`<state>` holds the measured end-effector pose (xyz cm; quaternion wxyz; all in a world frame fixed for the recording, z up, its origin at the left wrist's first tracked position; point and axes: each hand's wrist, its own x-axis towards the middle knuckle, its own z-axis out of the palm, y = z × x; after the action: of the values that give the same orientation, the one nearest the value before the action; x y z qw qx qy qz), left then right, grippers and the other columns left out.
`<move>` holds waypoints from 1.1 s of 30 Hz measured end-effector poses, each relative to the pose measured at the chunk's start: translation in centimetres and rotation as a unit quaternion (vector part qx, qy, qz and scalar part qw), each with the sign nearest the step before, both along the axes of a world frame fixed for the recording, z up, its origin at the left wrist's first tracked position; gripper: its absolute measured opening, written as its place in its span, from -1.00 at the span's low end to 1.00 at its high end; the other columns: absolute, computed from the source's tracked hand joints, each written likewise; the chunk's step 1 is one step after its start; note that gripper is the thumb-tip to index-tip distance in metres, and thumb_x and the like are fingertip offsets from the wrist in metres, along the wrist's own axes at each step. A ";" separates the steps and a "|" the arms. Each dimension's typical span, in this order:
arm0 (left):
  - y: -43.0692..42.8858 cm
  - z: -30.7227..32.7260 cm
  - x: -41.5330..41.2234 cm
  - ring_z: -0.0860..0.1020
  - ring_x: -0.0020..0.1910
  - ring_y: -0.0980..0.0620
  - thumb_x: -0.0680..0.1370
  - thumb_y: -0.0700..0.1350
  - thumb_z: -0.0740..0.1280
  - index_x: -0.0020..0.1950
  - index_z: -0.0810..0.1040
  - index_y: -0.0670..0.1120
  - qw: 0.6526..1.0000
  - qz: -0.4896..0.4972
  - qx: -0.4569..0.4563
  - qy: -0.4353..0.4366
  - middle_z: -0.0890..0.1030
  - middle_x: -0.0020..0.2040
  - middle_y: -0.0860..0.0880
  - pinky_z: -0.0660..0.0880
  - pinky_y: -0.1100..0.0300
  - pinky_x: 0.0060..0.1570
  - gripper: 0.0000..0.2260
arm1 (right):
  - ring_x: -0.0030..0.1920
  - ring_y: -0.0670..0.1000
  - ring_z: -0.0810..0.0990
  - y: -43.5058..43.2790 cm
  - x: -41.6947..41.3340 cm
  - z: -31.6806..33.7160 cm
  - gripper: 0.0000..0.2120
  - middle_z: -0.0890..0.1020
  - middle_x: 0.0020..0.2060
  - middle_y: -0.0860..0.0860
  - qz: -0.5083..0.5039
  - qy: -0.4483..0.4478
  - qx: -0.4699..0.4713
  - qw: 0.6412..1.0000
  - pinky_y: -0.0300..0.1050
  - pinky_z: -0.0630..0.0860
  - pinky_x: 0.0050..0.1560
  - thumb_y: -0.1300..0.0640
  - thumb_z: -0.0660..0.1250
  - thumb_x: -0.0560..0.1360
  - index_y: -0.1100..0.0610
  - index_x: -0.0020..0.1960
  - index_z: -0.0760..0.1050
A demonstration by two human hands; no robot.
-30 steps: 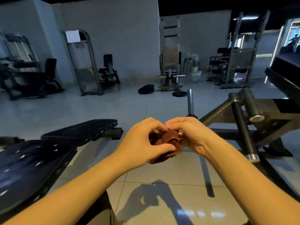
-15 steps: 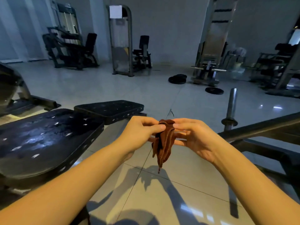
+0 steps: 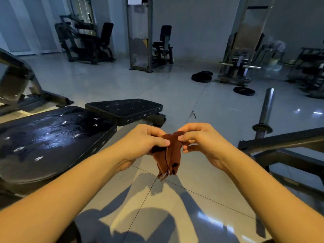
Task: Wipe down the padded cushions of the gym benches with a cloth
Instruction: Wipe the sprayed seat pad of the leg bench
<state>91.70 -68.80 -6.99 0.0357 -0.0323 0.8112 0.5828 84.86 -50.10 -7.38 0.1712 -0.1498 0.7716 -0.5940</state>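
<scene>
The big cushion [image 3: 52, 141] fills the left of the view. It is a black pad with a dull sheen and pale nicks scattered over its top. Its long axis runs from the near left toward the far right, and the small cushion [image 3: 124, 109] lies in line just past its far end, black and nicked in the same way. Both pads lie to the left of the hands, the big one level with them and the small one ahead of them. The big cushion's right edge passes close by the left forearm, so the left hand [image 3: 145, 142] is the nearer of the two. The right hand [image 3: 201, 142] would have to cross over to reach it. I judge that wiping would start with a short carry leftward onto the right edge of the big pad, followed by strokes along its length.

A metal frame [image 3: 280, 141] stands to the right. It is well clear of that path.

The hands are close together over the tiled floor [image 3: 210, 199]. Each pinches the top of the cloth [image 3: 170, 153] between thumb and curled fingers, and the thumb tips nearly meet.

The cloth is rust-brown. It is gathered into narrow vertical folds rather than spread out, and it hangs straight down from the pinch. Its lower end is frayed, with loose threads trailing. It touches neither cushion nor the floor, and it would likely need opening out to wipe well.
</scene>
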 end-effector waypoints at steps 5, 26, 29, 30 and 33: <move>-1.4 0.5 -0.6 0.71 -0.05 -0.07 0.61 -0.16 0.38 -0.03 0.72 -0.10 0.998 0.009 -0.055 0.027 0.74 -0.11 -0.10 0.61 -0.02 0.15 -0.88 | 0.05 0.03 0.67 -0.6 -0.7 -0.7 -0.90 0.72 -0.01 0.05 0.042 0.006 0.034 0.999 -0.05 0.58 0.00 0.18 0.45 0.52 0.11 0.04 0.65; -4.9 -0.1 -1.8 0.68 0.00 -0.06 0.63 -0.20 0.34 0.12 0.65 0.01 0.994 0.057 -0.050 0.079 0.68 0.03 -0.23 0.57 0.15 0.08 -0.84 | -0.15 0.06 0.65 -1.5 -0.7 0.0 -0.80 0.67 -0.19 0.10 0.146 -0.034 -0.041 0.988 -0.09 0.58 -0.08 0.21 0.32 0.62 0.09 -0.14 0.64; -3.9 -1.1 -2.0 0.63 -0.10 0.07 0.61 -0.15 0.40 0.17 0.60 0.02 0.986 0.122 -0.063 0.095 0.67 -0.08 -0.11 0.52 0.30 -0.08 -0.84 | -0.14 0.06 0.66 -1.6 -0.6 -0.1 -0.79 0.69 -0.17 0.11 0.121 -0.028 -0.056 0.991 -0.09 0.59 -0.09 0.21 0.32 0.62 0.08 -0.14 0.66; -3.6 -1.5 -1.9 0.60 -0.11 0.08 0.60 -0.11 0.42 0.18 0.58 0.02 0.980 0.163 -0.059 0.097 0.63 -0.11 -0.06 0.51 0.30 -0.12 -0.83 | -0.14 0.05 0.67 -1.6 -0.7 -0.2 -0.80 0.70 -0.16 0.10 0.105 -0.021 -0.057 0.993 -0.10 0.60 -0.11 0.20 0.31 0.63 0.08 -0.12 0.66; -3.0 -2.5 -1.2 0.60 -0.02 0.02 0.60 0.05 0.40 0.20 0.55 -0.01 0.968 0.246 -0.022 0.030 0.63 -0.03 -0.02 0.54 0.10 0.01 -0.76 | -0.09 0.05 0.70 -1.3 -1.0 -0.2 -0.83 0.72 -0.13 0.08 0.043 -0.001 -0.058 0.997 -0.08 0.61 -0.08 0.17 0.29 0.64 0.11 -0.04 0.66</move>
<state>90.49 -71.81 -9.44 -0.1339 -0.2146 0.7916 0.5562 83.90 -51.42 -7.57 0.1881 -0.1917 0.7283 -0.6304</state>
